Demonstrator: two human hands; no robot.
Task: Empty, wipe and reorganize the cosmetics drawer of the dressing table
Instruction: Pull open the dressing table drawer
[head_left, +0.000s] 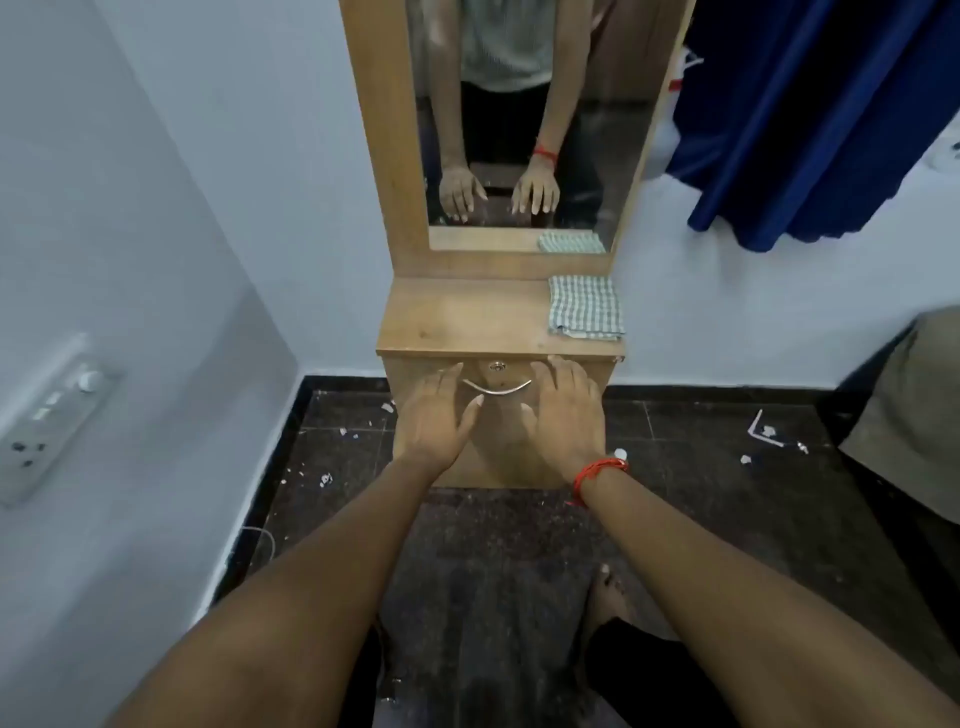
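A narrow wooden dressing table (457, 322) stands against the wall with a tall mirror (519, 119) above it. Its drawer front (501, 441) is closed, with a curved metal handle (497, 387) and a round lock (497, 367) above the handle. My left hand (436, 421) is spread flat in front of the drawer, left of the handle. My right hand (563, 413), with a red thread on the wrist, is spread flat to the handle's right. Neither hand holds anything. A folded checked cloth (586, 306) lies on the tabletop's right side.
A grey wall with a switch panel (49, 415) is on the left. A blue curtain (810, 119) hangs at the upper right. A bed or seat edge (919, 410) is at the right. The dark floor (701, 467) carries white scraps. My foot (610, 597) is below.
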